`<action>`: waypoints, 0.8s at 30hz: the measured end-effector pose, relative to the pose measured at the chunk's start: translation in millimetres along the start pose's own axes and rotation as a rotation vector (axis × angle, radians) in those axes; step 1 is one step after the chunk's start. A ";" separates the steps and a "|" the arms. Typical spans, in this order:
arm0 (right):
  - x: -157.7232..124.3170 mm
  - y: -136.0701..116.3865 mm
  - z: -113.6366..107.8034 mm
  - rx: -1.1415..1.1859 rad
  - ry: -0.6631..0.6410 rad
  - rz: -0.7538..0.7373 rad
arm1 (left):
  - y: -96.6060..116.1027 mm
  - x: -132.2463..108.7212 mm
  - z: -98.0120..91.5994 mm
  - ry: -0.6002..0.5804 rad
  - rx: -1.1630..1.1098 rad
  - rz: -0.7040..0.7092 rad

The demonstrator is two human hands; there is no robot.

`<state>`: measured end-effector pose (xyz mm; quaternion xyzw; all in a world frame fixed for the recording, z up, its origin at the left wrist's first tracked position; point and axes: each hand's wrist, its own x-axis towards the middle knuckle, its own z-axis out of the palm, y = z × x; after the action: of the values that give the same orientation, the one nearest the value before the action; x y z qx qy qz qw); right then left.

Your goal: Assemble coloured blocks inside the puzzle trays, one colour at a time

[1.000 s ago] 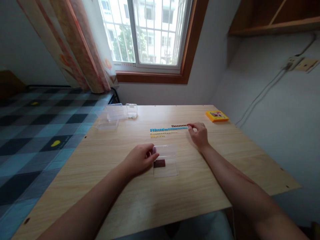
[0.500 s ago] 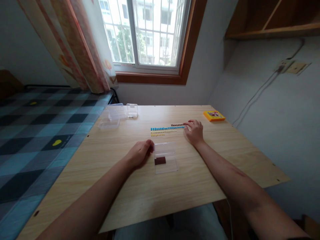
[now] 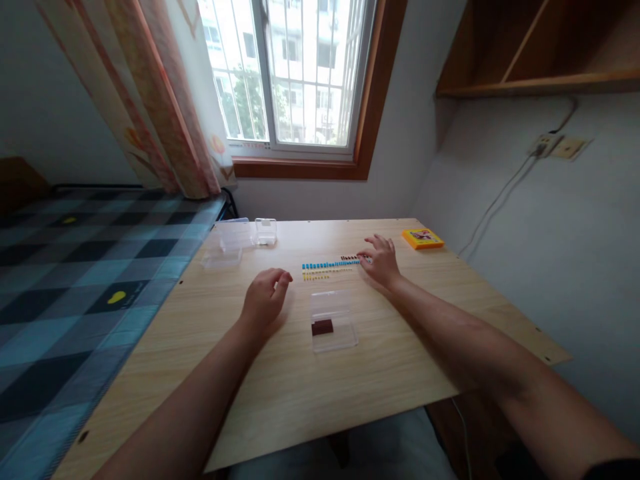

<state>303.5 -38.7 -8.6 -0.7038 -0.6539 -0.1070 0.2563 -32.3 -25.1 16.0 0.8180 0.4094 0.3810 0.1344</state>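
Several rows of tiny pieces lie on the wooden table: a blue row [image 3: 325, 265], yellowish rows [image 3: 316, 275] nearer me, and a short dark brown row [image 3: 349, 258] behind. My right hand [image 3: 382, 264] hovers at the right end of the blue and brown rows, fingers apart, covering part of them. My left hand [image 3: 265, 295] is closed in a loose curl left of the rows, its thumb side toward them; no object shows in it. An open clear plastic case [image 3: 343, 339] lies in front of the rows, with a dark brown block [image 3: 323, 327] in its near half.
Clear plastic boxes [image 3: 236, 235] and a small clear case [image 3: 265, 231] stand at the back left of the table [image 3: 280, 393]. A yellow box [image 3: 423, 239] lies at the back right. A bed with a checked cover [image 3: 150, 247] adjoins the left side.
My left hand has moved left, away from the clear case. The right hand has shifted slightly left with its fingers more spread. The camera view has tilted a little upward.
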 end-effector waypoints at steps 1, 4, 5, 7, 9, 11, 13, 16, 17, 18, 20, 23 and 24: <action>8.7 -3.0 -0.8 -0.011 -0.025 0.008 | -2.4 1.4 -0.5 0.018 0.022 -0.013; 35.5 -14.0 1.8 -0.044 -0.115 0.049 | -8.8 3.7 -1.1 0.051 0.062 -0.040; 43.2 -17.9 4.1 -0.054 -0.147 0.064 | -10.5 3.8 -1.0 0.056 0.066 -0.046; 54.9 -25.0 9.7 -0.073 -0.202 0.094 | -12.8 3.4 -0.2 0.058 0.066 -0.056; 61.3 -30.8 15.0 -0.089 -0.247 0.125 | -13.9 2.5 1.1 0.055 0.065 -0.064; 62.8 -35.2 18.8 -0.101 -0.284 0.149 | -14.3 1.8 2.2 0.052 0.068 -0.065; 61.1 -38.8 20.8 -0.109 -0.308 0.159 | -14.5 1.7 2.7 0.046 0.074 -0.060; 57.4 -43.2 21.3 -0.118 -0.325 0.163 | -15.3 2.4 2.2 0.045 0.078 -0.055; 56.7 -44.4 21.1 -0.121 -0.331 0.167 | -15.8 2.7 2.0 0.049 0.079 -0.057; 56.4 -45.6 20.9 -0.123 -0.336 0.173 | -16.2 2.9 1.9 0.056 0.079 -0.059; 56.7 -47.6 20.7 -0.126 -0.349 0.182 | -16.9 3.1 2.0 0.067 0.079 -0.063; 58.7 -50.0 21.1 -0.128 -0.372 0.183 | -17.0 2.8 2.4 0.063 0.079 -0.059; 59.7 -50.4 21.2 -0.131 -0.378 0.181 | -16.8 2.5 2.5 0.057 0.080 -0.057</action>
<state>257.7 24.3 13.6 -0.7822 -0.6162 0.0082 0.0913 -39.0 -12.3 6.7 0.7995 0.4511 0.3836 0.1008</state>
